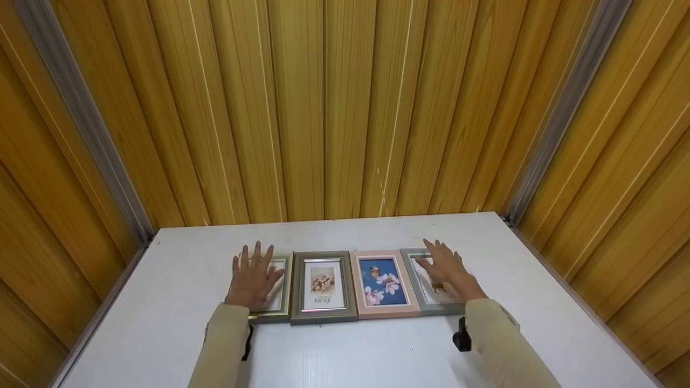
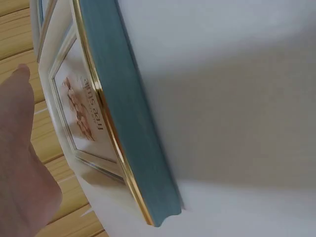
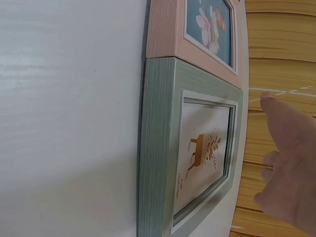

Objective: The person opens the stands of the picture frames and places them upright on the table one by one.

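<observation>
Side by side on the white table lie a gold-edged picture frame (image 2: 118,113), a grey-brown picture frame (image 1: 323,316), a pink picture frame (image 1: 386,311) and a grey-green picture frame (image 3: 165,148). My left hand (image 1: 253,280), fingers spread and straight, is over the leftmost one and covers much of it in the head view. Over the rightmost one is my right hand (image 1: 445,269), its fingers extended and nothing in its grasp. In both wrist views a gap shows between each hand and the frame below it. The pink frame's picture has a bird and blossoms on blue.
The white table (image 1: 345,355) ends at the back against a wood-patterned panel wall (image 1: 345,108). Similar panels stand at left and right, joined by grey metal posts (image 1: 566,108). A black wrist mount (image 1: 462,335) sits at the right cuff.
</observation>
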`<state>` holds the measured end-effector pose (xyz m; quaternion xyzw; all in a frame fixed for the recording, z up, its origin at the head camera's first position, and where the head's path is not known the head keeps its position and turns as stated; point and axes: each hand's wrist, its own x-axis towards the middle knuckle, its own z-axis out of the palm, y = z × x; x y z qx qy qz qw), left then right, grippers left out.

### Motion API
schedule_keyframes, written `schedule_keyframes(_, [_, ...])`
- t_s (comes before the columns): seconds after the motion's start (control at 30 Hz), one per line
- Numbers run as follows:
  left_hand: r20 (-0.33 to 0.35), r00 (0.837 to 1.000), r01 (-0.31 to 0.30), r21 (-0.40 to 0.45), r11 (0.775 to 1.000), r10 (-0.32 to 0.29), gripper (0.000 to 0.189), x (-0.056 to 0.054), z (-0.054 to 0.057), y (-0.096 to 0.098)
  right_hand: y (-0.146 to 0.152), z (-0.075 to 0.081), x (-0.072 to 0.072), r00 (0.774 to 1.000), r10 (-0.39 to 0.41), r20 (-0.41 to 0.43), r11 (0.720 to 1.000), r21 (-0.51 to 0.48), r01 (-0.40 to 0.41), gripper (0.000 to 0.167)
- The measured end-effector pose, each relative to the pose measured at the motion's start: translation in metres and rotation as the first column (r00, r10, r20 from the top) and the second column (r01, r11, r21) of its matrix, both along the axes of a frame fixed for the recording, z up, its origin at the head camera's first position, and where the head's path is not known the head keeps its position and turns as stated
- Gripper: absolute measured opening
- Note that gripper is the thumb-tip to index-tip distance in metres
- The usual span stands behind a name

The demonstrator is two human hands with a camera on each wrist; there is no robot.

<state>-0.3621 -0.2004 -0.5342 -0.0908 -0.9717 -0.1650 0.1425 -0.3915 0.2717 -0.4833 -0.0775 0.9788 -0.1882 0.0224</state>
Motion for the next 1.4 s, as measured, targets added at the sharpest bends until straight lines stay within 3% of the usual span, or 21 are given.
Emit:
schedule_keyframes(0.2, [0.086, 0.995, 0.051, 0.002, 0.999, -0.051, 0.06, 0.0, 0.011, 0.024, 0.016, -0.008, 0.003, 0.993, -0.121, -0.006, 0.993, 0.002, 0.121, 0.056])
schedule_keyframes(0.4, [0.158, 0.98, 0.124, 0.02, 0.992, -0.125, 0.055, -0.003, 0.015, 0.06, 0.029, -0.015, 0.012, 0.97, -0.241, -0.013, 0.97, 0.03, 0.241, 0.038])
schedule_keyframes(0.67, [0.173, 0.948, 0.265, 0.036, 0.964, -0.267, 0.049, 0.0, 0.025, 0.104, 0.039, -0.02, 0.02, 0.943, -0.325, 0.075, 0.944, -0.033, 0.328, 0.023])
schedule_keyframes(0.87, [0.218, 0.933, 0.292, 0.004, 0.956, -0.286, 0.047, 0.006, 0.034, 0.131, 0.042, -0.022, 0.021, 0.932, -0.35, 0.098, 0.93, -0.081, 0.358, 0.021])
schedule_keyframes(1.07, [0.197, 0.935, 0.314, -0.072, 0.947, -0.295, 0.043, 0.011, 0.033, 0.146, 0.043, -0.026, 0.017, 0.921, -0.381, 0.08, 0.914, -0.12, 0.388, 0.02])
schedule_keyframes(1.17, [0.222, 0.931, 0.308, -0.059, 0.949, -0.289, 0.044, 0.012, 0.033, 0.15, 0.044, -0.028, 0.015, 0.916, -0.394, 0.072, 0.904, -0.152, 0.4, 0.023])
schedule_keyframes(1.3, [0.263, 0.92, 0.301, 0.002, 0.954, -0.291, 0.044, 0.014, 0.035, 0.154, 0.047, -0.026, 0.014, 0.904, -0.413, 0.108, 0.869, -0.25, 0.427, 0.037])
schedule_keyframes(1.4, [0.259, 0.919, 0.299, 0.031, 0.954, -0.297, 0.044, 0.014, 0.037, 0.155, 0.05, -0.022, 0.014, 0.882, -0.43, 0.195, 0.808, -0.354, 0.472, 0.051])
